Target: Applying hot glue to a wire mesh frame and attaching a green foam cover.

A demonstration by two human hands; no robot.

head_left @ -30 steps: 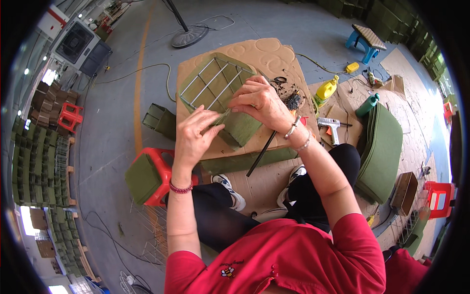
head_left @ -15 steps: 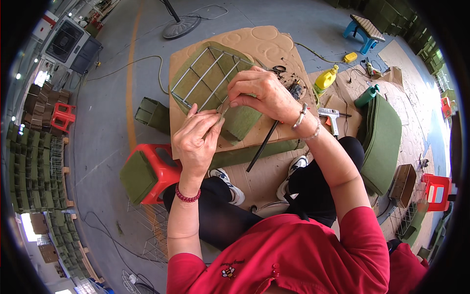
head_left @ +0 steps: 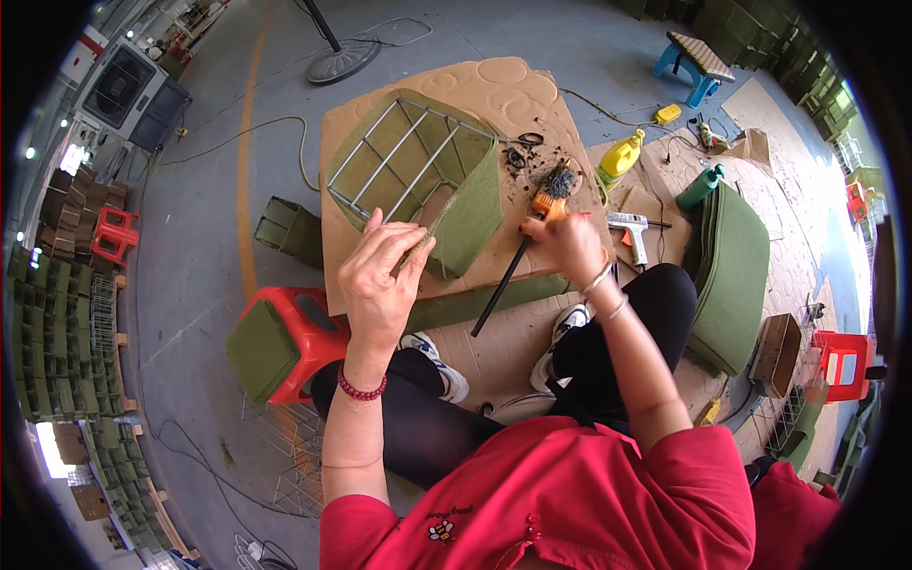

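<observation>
A green felt basket with a grey wire frame lies tilted on the cardboard-topped work surface. At its near edge my left hand is closed, fingers and thumb pinching the felt rim. My right hand, smeared by motion, is closed around an orange glue gun. Dark fuzzy residue covers the gun's far end, and a black stick juts from its near end. Much of the gun's handle is hidden by the hand.
Scissors and dark scraps lie on the cardboard. To the right are a yellow bottle, a white glue gun, a green bottle and stacked green felt. A red stool stands at left.
My right hand has left the basket's edge and moved right to the orange glue gun. The basket's opening shows more now. My left hand keeps its pinch on the rim.
</observation>
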